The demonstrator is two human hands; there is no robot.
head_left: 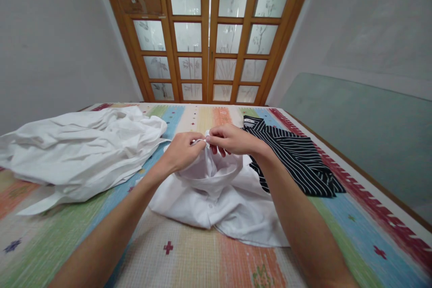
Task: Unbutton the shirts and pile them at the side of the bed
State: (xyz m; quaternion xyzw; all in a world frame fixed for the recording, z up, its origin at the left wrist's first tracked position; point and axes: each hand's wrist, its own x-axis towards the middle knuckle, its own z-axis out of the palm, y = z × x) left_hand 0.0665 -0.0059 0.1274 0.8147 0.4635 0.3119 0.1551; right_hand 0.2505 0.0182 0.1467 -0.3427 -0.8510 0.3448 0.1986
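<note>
A white button-up shirt (pixel 202 204) lies bunched in front of me, its collar part raised in a loop. My left hand (pixel 186 149) pinches the fabric at the top of that loop, thumb against fingers. Right beside it, my right hand (pixel 229 138) pinches the same raised edge between thumb and forefinger, its other fingers curled below. The two hands nearly touch. A small button (pixel 211 205) shows on the shirt's front. What exactly sits between the fingertips is too small to make out beyond white cloth.
On the left lies a heap of white cloth (pixel 84 148). A folded black-and-white striped shirt (pixel 290 153) rests at the right. Everything lies on a colourful striped bed cover (pixel 189 261). Behind stand wooden glass-paned doors (pixel 208 67); a pale green panel (pixel 354 121) leans along the right wall.
</note>
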